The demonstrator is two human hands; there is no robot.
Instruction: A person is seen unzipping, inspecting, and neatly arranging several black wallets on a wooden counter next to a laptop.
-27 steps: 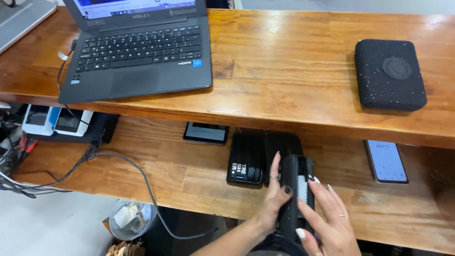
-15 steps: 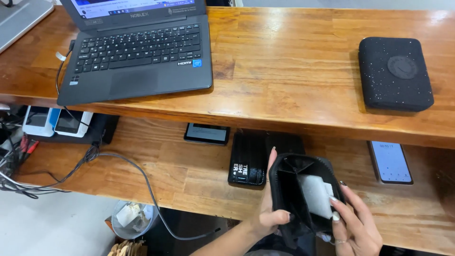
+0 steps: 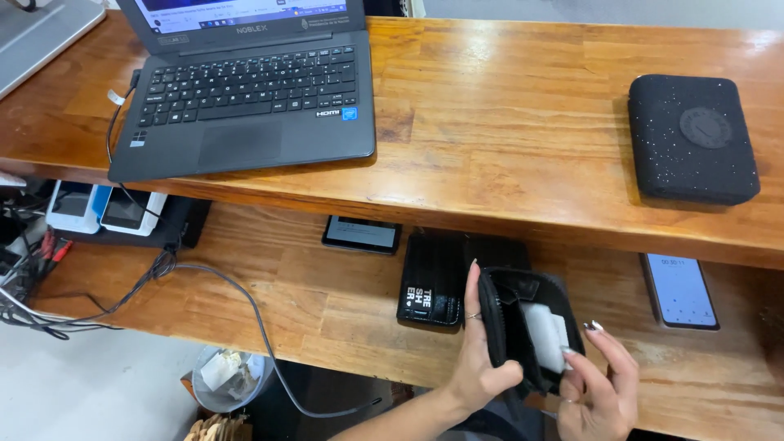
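My left hand grips a small black zip pouch by its left side and holds it open over the lower wooden shelf. A white card or paper shows inside the pouch. My right hand is at the pouch's right side, its fingertips touching the white piece at the opening. A second black wallet-like case lies flat on the shelf just left of the pouch.
On the upper wooden desk stand an open black laptop at left and a black speckled case at right. The lower shelf holds a phone, a small tablet-like device, boxes and cables at left. A bin stands below.
The pouch has gone from held edge-on and nearly shut to spread open, showing the white piece inside. My right hand has moved to the opening and touches that piece.
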